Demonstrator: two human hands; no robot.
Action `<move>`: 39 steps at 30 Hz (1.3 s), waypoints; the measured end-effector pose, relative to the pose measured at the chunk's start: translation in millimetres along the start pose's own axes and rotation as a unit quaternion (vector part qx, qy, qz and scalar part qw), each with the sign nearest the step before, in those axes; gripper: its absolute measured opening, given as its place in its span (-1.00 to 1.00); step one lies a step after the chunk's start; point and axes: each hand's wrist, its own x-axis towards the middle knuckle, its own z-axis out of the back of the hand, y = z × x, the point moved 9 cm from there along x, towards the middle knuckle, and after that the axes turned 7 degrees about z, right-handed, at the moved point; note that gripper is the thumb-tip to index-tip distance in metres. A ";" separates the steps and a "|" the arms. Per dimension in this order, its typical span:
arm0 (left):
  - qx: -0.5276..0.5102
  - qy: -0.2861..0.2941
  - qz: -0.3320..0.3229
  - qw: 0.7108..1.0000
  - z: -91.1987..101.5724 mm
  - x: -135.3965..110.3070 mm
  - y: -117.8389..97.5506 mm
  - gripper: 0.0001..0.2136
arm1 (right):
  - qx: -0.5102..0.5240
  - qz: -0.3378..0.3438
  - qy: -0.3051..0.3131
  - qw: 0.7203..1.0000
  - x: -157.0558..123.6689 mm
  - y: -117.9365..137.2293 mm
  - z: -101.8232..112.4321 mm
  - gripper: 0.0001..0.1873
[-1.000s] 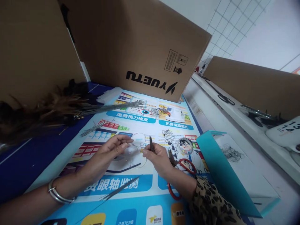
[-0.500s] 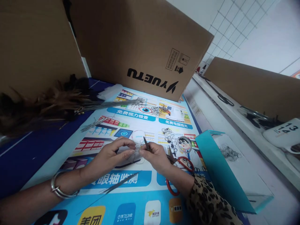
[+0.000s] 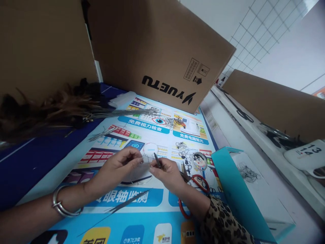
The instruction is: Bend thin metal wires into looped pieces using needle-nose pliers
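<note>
My left hand (image 3: 120, 169), with a silver bangle (image 3: 59, 203) at its wrist, is closed in a pinch with thumb and index finger together. Facing it, my right hand (image 3: 169, 174) pinches too, a small gap apart. A dark pointed tool (image 3: 157, 160) sticks up between its fingers; the rest of it is hidden in the palm. Something thin and pale, like fine wire or thread, spans the gap, too blurred to make out. Scissors with red handles (image 3: 200, 183) lie by my right wrist, partly under the forearm. Below my left hand lie dark thin wires (image 3: 128, 200).
Black wire loops (image 3: 183, 149) lie beside a round tin (image 3: 200, 161). A teal box (image 3: 236, 189) with tangled wire (image 3: 248, 172) stands at right. Wire stems (image 3: 124, 112) with brown feathers (image 3: 50, 112) lie at left. A cardboard box (image 3: 157, 44) stands behind; a mug (image 3: 307, 156) is far right.
My hands have drawn slightly apart, the left shifting a little leftward. The dark tool in my right hand has tilted slightly. The camera view has shifted a little.
</note>
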 end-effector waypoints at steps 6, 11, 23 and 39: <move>0.028 0.032 0.003 0.999 -2.3 -0.7 3.0 -0.82 | -0.010 -0.008 -0.023 1.000 -1.3 -5.2 3.8 -0.74; 0.049 0.056 -0.001 0.997 -5.3 -0.4 4.1 -0.79 | -0.014 -0.001 -0.034 0.999 -1.7 -3.9 5.6 -0.77; 0.125 0.092 -0.116 0.981 -13.1 -0.1 -14.3 -0.84 | 0.004 0.014 -0.058 0.998 -3.0 -7.2 9.1 -0.81; 0.122 0.069 -0.111 0.984 -11.1 0.6 -9.9 -0.84 | 0.043 0.000 -0.083 0.996 -4.0 -10.6 12.3 -0.84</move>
